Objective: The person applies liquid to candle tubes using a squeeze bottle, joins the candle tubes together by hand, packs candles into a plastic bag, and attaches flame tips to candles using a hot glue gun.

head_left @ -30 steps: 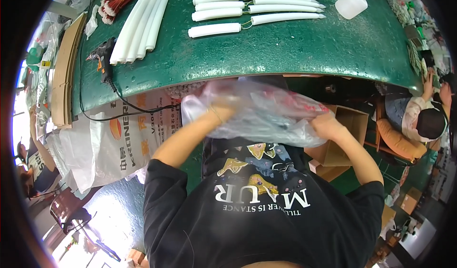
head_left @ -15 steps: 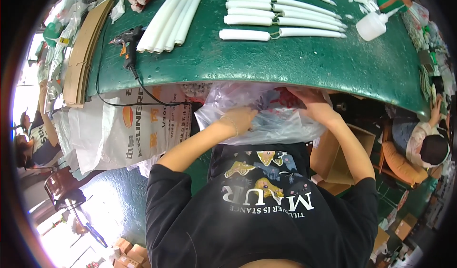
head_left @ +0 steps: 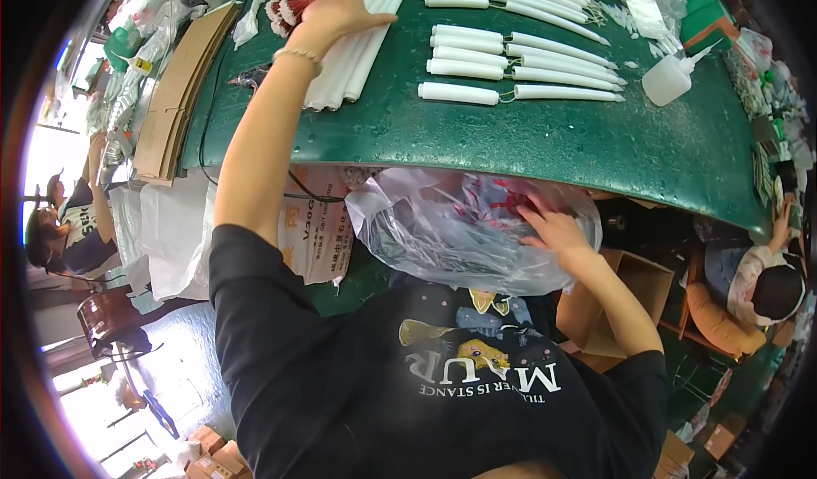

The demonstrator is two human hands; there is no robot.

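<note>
My left hand [head_left: 336,13] reaches across the green table, over a bundle of red wires with white ends [head_left: 294,7] and beside several long white tubes [head_left: 357,62]. Its thumb stretches out to the right above the tubes; the other fingers are mostly hidden behind the hand. Below the table's front edge, my right hand [head_left: 557,239] lies with spread fingers at a clear plastic bag [head_left: 442,241] in front of my lap. Red things [head_left: 485,202] show through the bag, too blurred to name.
White tapered sticks [head_left: 570,94] wired to short white cylinders [head_left: 459,94] lie in rows on the table [head_left: 366,143]. A white squeeze bottle [head_left: 668,81] stands right. Cardboard sheets [head_left: 174,96] line the left edge. An open carton [head_left: 617,296] and another person [head_left: 757,275] are at right.
My left hand has left the plastic bag and moved up and left to the red wire bundle. My right hand has come slightly down, its fingers more visible over the bag.
</note>
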